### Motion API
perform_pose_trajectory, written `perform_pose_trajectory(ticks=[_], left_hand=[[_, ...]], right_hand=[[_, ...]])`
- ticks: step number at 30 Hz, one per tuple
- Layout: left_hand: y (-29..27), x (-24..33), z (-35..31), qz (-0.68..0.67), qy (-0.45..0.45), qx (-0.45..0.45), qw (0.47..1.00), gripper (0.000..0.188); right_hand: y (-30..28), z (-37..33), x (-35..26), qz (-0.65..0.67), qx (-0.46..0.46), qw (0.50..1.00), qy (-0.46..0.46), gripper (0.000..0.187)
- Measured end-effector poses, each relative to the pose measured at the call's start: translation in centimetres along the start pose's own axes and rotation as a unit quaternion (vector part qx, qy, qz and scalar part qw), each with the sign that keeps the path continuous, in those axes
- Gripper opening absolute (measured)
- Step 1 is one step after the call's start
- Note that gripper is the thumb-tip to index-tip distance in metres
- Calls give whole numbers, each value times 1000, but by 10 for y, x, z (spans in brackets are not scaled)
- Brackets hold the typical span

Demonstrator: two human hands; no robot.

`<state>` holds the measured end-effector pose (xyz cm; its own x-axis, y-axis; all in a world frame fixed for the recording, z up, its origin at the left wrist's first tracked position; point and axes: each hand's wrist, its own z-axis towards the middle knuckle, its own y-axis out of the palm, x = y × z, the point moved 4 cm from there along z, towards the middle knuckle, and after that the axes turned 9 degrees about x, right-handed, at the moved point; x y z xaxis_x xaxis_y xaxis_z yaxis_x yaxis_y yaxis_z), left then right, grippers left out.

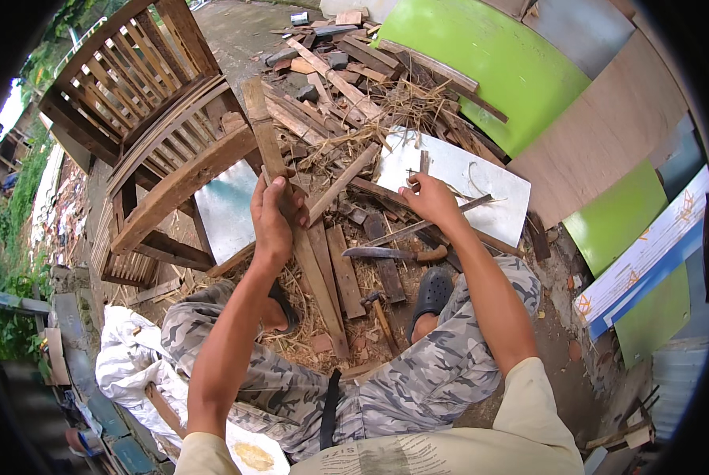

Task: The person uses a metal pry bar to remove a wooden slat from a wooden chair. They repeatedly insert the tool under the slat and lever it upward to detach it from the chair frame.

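My left hand (275,218) is wrapped round a long, worn wooden slat (316,289), which stands tilted in front of me with its lower end near the ground between my feet. My right hand (432,198) is raised over a white board (501,190), its thumb and fingers pinched together. A small dark bit shows at its fingertips, too small to name. Below that hand lies a machete (382,253) with a wooden handle, across some planks. Closer to me, a hammer (381,321) rests on the straw-strewn ground beside my right shoe.
On the left stands a slatted wooden chair (164,127) with a thick beam (176,186) across its front. Ahead is a heap of scrap wood (354,79) with straw. Green panels (489,63) and a brown board (600,119) line the right. White cloth (125,348) lies by my left leg.
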<state>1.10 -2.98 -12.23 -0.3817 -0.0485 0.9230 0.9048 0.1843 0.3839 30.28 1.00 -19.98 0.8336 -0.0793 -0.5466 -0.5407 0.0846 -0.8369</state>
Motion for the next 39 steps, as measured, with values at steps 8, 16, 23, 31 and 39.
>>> perform_pose_trajectory(ticks=[8, 16, 23, 31, 39], left_hand=[[-24, -23, -9, 112, -40, -77, 990, 24], [-53, -71, -4, 223, -110, -61, 967, 21], [-65, -126, -11, 248, -212, -91, 941, 22], [-33, -147, 2, 310, -203, -136, 919, 19], [-5, -139, 4, 423, -87, -169, 886, 24]], right_hand=[[222, -103, 151, -110, -284, 940, 153, 56], [253, -211, 141, -111, -375, 873, 291, 40], [158, -115, 227, -112, -77, 926, 353, 32], [119, -200, 398, -258, -131, 831, 475, 59], [119, -194, 395, -285, -176, 852, 402, 63]])
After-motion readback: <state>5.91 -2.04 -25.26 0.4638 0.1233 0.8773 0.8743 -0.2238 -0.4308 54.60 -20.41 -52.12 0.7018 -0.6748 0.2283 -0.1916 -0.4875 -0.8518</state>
